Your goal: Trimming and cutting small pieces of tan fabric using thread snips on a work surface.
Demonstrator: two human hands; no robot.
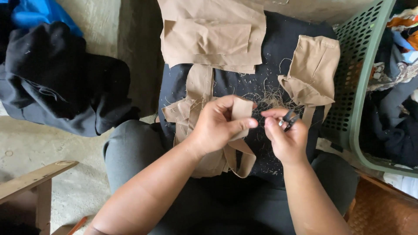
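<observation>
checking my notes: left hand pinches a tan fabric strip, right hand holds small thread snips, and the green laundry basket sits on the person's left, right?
Not quite: the head view shows the green laundry basket on the person's right. The left hand does pinch the tan fabric strip, and the right hand holds the thread snips.

I saw cloth pieces point(212, 35) lying on the lap cloth point(270, 52), a basket point(355, 87) of clothes to the right, a heap of garments point(61, 78) on the floor point(39, 148) to the left.
</observation>
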